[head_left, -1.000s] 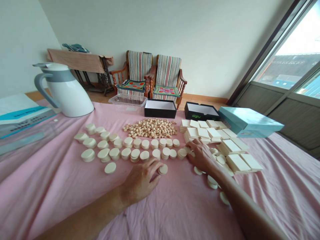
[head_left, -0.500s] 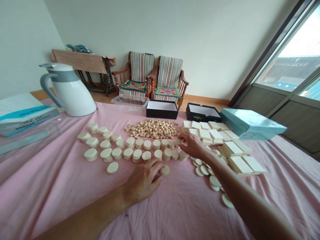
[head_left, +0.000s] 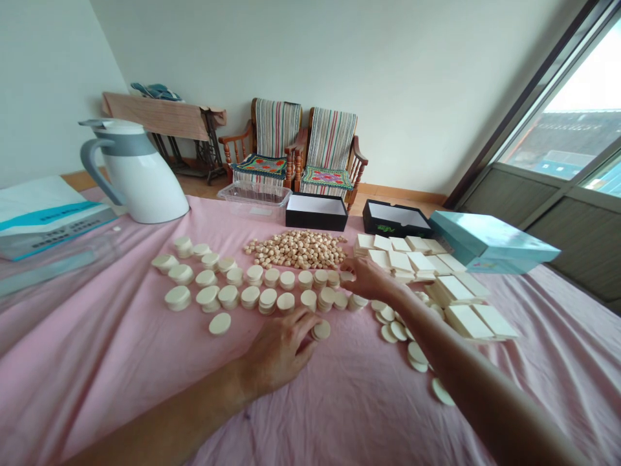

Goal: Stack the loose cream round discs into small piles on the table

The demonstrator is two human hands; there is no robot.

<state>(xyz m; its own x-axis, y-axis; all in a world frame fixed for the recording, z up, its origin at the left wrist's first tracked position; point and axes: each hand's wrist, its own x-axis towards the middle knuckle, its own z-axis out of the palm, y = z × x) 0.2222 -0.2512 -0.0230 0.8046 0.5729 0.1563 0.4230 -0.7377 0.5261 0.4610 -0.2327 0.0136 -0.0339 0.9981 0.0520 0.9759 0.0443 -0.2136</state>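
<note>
Pale round wooden discs stand in short stacks (head_left: 250, 298) in rows across the pink cloth. My left hand (head_left: 284, 343) lies near the middle, its thumb and forefinger curled about the left side of a low stack of discs (head_left: 321, 330). Farther forward, my right hand (head_left: 369, 279) pinches a stack of discs (head_left: 347, 276) at the right end of the back row; its fingers partly cover that stack. A single disc (head_left: 220, 323) lies flat left of my left hand. Loose discs (head_left: 398, 331) are scattered beneath and beside my right forearm.
Behind the rows is a heap of small wooden pieces (head_left: 295, 249). Square and rectangular blocks (head_left: 468, 321) are piled at right. Black boxes (head_left: 316, 220), a clear plastic tray (head_left: 255, 197) and a light blue box (head_left: 495, 243) line the back. At left stands a white jug (head_left: 145, 181).
Both hands stay at the same stacks, with hardly any movement of the fingers. The whole view has shifted very slightly.
</note>
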